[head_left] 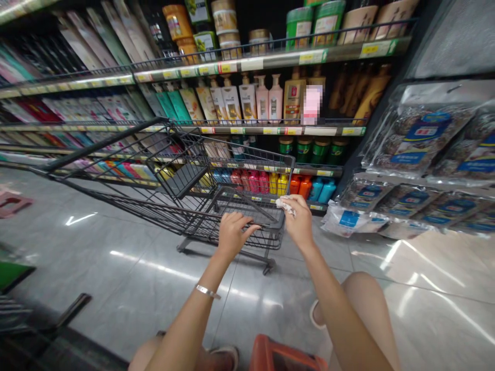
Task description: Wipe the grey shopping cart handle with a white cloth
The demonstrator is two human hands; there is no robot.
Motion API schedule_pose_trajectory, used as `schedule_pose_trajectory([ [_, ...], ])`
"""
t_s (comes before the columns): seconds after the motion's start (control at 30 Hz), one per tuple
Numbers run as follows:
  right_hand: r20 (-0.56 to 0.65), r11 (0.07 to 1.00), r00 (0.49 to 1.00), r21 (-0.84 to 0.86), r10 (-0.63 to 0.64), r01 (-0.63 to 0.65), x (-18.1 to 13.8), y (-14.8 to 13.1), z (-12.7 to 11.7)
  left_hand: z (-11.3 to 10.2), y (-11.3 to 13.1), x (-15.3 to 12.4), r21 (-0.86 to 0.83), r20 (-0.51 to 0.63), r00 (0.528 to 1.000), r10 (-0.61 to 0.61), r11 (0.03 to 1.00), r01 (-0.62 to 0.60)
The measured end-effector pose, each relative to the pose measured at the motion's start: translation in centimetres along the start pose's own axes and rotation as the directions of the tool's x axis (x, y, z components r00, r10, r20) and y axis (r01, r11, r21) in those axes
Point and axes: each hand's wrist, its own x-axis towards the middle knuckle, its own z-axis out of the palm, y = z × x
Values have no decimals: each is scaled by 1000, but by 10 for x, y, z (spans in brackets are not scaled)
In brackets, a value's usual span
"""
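A black wire shopping cart (162, 170) stands on the grey floor in front of me, seen from low down. My left hand (233, 233) is closed around the cart's near end rail, a silver bracelet on its wrist. My right hand (298, 219) is closed on a crumpled white cloth or tissue (285, 204) and presses it against the cart's corner. My knees show at the bottom of the view.
Store shelves (270, 129) behind the cart hold shampoo bottles, jars and boxes. Bagged goods (421, 139) hang on a rack at the right. A red-orange stool or box (282, 355) sits below me. A pink low stool (13, 202) is at the far left.
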Motion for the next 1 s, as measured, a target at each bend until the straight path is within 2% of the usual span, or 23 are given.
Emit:
schedule_pose_trajectory([
  [0.1, 6, 997, 1000, -76, -26, 27, -2, 0, -7, 5, 6, 6, -2, -14, 1000, -3, 1000, 3],
  [0.27, -5, 989, 999, -137, -52, 51, -25, -9, -10, 8, 10, 10, -8, -23, 1000, -11, 1000, 11],
  [0.5, -51, 969, 996, -237, -75, 61, -55, -27, 2, 9, 9, 10, -9, 4, 1000, -29, 1000, 29],
  [0.8, -99, 935, 990, -349, -102, 61, -65, -42, 20, 9, 7, 7, -19, -5, 1000, -25, 999, 25],
  [1.0, -34, 932, 986, -333, -163, 143, -75, -40, 18, 6, 5, 4, -17, 7, 1000, -25, 1000, 25],
])
